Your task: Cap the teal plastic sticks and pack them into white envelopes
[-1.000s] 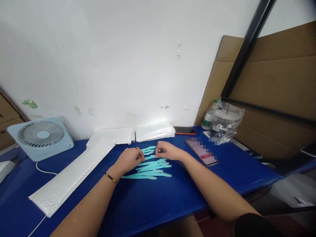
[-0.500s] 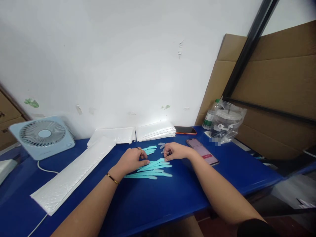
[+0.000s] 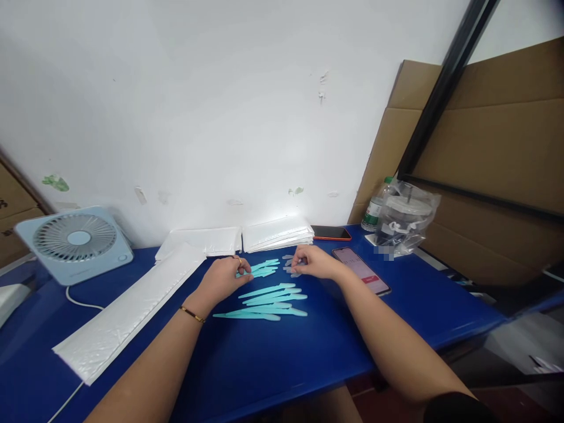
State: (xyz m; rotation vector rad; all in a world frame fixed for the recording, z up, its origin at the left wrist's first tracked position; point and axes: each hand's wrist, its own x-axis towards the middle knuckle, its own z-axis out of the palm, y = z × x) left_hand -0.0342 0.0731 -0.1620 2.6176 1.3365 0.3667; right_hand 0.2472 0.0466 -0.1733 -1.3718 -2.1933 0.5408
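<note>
My left hand (image 3: pixel 227 275) has its thumb and fingers closed around the handle end of a turquoise eyebrow razor (image 3: pixel 265 269) in the small far group. Several clear plastic blade caps (image 3: pixel 287 262) lie just right of that group. Over them, my right hand (image 3: pixel 311 262) pinches with thumb and forefinger at a clear cap, mostly hidden by the fingertips. Closer to me, several more turquoise eyebrow razors (image 3: pixel 268 309) lie in a loose fan, their wider pale ends pointing right.
White padded mailers (image 3: pixel 277 233) are stacked against the wall, with a long one (image 3: pixel 132 317) slanting left. A fan (image 3: pixel 79 241) stands at left. To the right lie a lit phone (image 3: pixel 363 273) and an orange-edged phone (image 3: pixel 332 233), near a bottle (image 3: pixel 374 208) and bagged cup (image 3: pixel 405 220).
My left hand has left the near fan of razors and moved up and left to the far group. My right hand has shifted slightly up, over the clear caps.
</note>
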